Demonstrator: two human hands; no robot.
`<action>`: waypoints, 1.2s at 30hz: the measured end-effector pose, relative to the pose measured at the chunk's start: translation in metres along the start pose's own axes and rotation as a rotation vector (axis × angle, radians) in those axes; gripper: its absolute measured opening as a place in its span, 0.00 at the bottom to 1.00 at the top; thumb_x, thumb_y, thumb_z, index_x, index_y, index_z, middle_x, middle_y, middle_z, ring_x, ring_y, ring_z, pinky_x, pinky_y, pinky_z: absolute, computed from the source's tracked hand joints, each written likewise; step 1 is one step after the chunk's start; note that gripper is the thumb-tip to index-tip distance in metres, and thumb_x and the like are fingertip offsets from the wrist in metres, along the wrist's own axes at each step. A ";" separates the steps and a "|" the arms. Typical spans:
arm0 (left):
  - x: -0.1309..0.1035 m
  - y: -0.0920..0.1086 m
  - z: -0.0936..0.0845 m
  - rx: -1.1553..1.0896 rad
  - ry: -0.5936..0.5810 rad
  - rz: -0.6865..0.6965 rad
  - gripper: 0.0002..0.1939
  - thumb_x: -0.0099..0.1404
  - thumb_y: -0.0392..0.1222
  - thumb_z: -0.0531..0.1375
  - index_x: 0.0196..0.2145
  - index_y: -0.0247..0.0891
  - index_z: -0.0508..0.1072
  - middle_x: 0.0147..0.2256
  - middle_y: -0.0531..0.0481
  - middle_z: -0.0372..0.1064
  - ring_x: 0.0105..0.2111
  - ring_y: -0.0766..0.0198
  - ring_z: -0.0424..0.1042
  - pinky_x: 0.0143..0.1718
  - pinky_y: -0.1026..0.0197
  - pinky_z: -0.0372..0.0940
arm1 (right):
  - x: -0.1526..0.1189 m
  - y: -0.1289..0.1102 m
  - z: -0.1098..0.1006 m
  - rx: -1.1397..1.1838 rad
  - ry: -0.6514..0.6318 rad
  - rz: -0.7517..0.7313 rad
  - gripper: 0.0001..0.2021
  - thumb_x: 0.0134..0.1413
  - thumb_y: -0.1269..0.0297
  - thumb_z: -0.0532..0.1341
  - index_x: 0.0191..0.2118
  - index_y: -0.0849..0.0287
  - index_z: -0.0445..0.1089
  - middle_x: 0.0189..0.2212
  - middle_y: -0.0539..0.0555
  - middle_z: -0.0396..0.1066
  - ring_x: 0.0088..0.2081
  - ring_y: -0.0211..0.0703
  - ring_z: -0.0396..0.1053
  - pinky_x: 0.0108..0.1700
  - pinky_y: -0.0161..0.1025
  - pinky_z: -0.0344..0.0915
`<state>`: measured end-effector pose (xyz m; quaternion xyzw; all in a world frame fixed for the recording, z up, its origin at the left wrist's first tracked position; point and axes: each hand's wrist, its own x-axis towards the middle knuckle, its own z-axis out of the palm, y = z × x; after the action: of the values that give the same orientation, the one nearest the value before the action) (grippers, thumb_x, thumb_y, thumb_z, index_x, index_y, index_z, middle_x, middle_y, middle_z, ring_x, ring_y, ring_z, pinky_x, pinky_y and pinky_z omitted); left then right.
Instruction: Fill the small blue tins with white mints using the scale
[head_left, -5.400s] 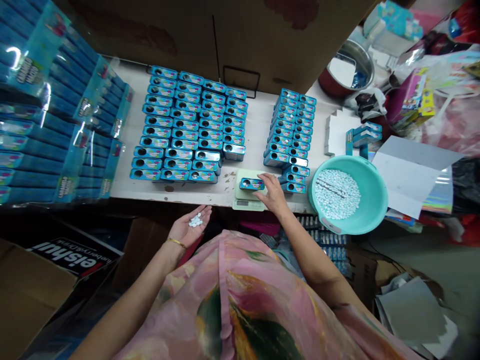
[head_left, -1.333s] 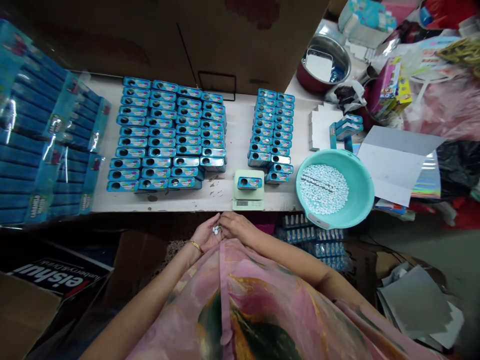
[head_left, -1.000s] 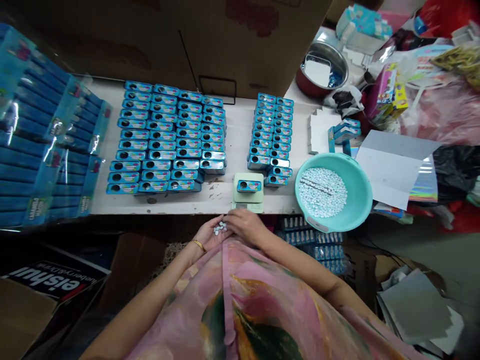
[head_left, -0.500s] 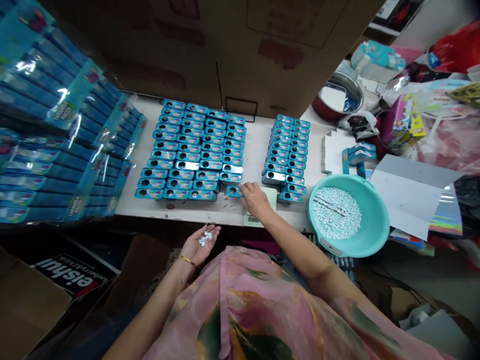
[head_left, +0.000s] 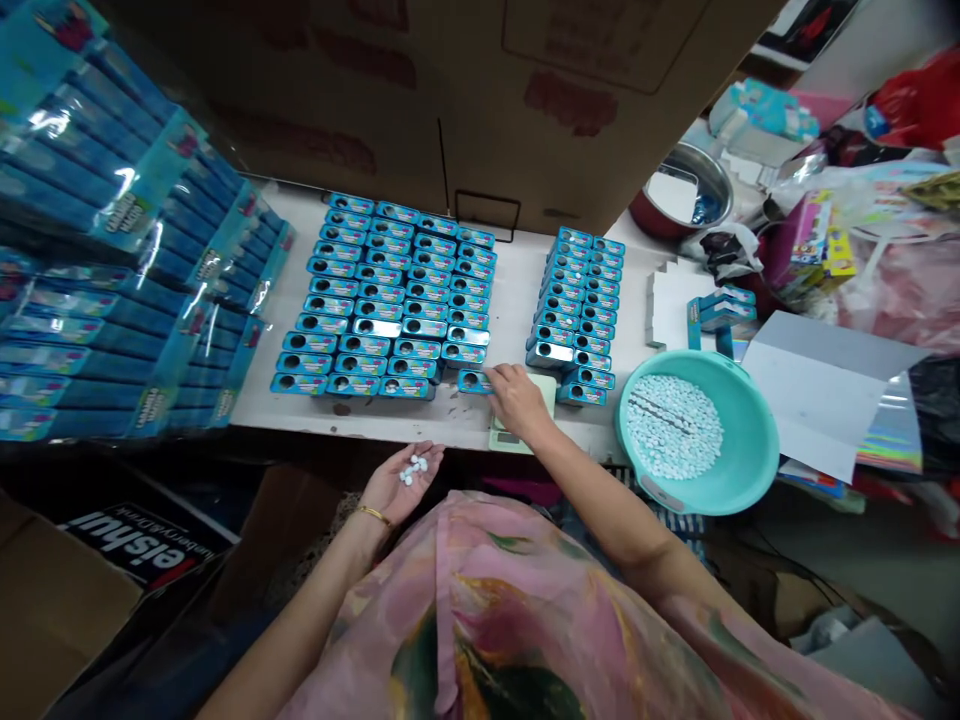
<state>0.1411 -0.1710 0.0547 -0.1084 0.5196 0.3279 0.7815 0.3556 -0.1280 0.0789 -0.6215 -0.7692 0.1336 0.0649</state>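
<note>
My left hand (head_left: 390,488) is palm up in front of the table edge, fingers loosely cupped, with several small white pellets (head_left: 412,468) lying in the palm. My right hand (head_left: 519,402) grips the right end of a small blue tin (head_left: 472,381) with its fingertips. This tin sits at the front right of a large block of blue tins (head_left: 364,345), each with a dark round opening at one end. Partly under my right hand is a pale green scale (head_left: 546,392). A narrower group of blue tins (head_left: 576,300) stands to its right.
A turquoise basin (head_left: 754,440) of white pellets stands at the table's right end. Behind the tins rises a big cardboard box (head_left: 450,90). Wrapped stacks of blue packs (head_left: 112,350) fill the left. White sheets (head_left: 810,400), a metal bowl (head_left: 716,175) and bags crowd the right.
The view has shifted very slightly. My right hand stays on the small blue tin, and the pellets still lie in my left palm.
</note>
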 end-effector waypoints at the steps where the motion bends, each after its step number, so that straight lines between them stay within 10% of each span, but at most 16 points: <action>1: 0.001 -0.002 0.003 0.016 -0.017 -0.005 0.11 0.60 0.31 0.47 0.29 0.28 0.69 0.30 0.38 0.70 0.31 0.62 0.71 0.29 0.64 0.68 | -0.011 0.008 -0.004 -0.007 0.012 0.015 0.20 0.52 0.67 0.52 0.52 0.62 0.58 0.43 0.58 0.61 0.43 0.48 0.55 0.45 0.42 0.59; 9: 0.011 -0.017 0.078 0.753 -0.170 0.245 0.03 0.48 0.30 0.59 0.25 0.34 0.68 0.16 0.55 0.60 0.15 0.74 0.57 0.12 0.72 0.45 | -0.069 0.049 0.008 0.076 0.090 0.153 0.23 0.51 0.66 0.55 0.54 0.59 0.55 0.47 0.57 0.60 0.46 0.47 0.56 0.47 0.44 0.59; 17: 0.028 -0.016 0.157 1.839 -0.285 0.824 0.06 0.46 0.29 0.59 0.18 0.38 0.69 0.22 0.50 0.64 0.29 0.60 0.64 0.34 0.62 0.57 | -0.118 0.054 0.002 0.243 0.294 0.195 0.15 0.54 0.66 0.52 0.48 0.57 0.63 0.44 0.57 0.64 0.46 0.46 0.59 0.47 0.47 0.60; 28: 0.036 -0.029 0.155 2.001 -0.298 0.898 0.07 0.51 0.28 0.55 0.25 0.38 0.69 0.33 0.45 0.60 0.38 0.54 0.63 0.41 0.58 0.54 | -0.160 0.064 -0.006 0.319 0.399 0.263 0.13 0.54 0.67 0.51 0.44 0.58 0.66 0.40 0.55 0.67 0.44 0.43 0.61 0.46 0.44 0.60; 36: 0.039 -0.023 0.150 1.821 -0.350 0.867 0.06 0.48 0.30 0.59 0.25 0.39 0.71 0.32 0.46 0.63 0.39 0.55 0.62 0.44 0.59 0.53 | -0.204 0.165 -0.014 0.104 0.258 0.801 0.15 0.53 0.63 0.51 0.46 0.61 0.64 0.44 0.59 0.64 0.47 0.48 0.60 0.49 0.44 0.55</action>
<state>0.2762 -0.0970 0.0815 0.7731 0.4446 0.0744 0.4461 0.5587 -0.2929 0.0591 -0.8789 -0.4447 0.1081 0.1347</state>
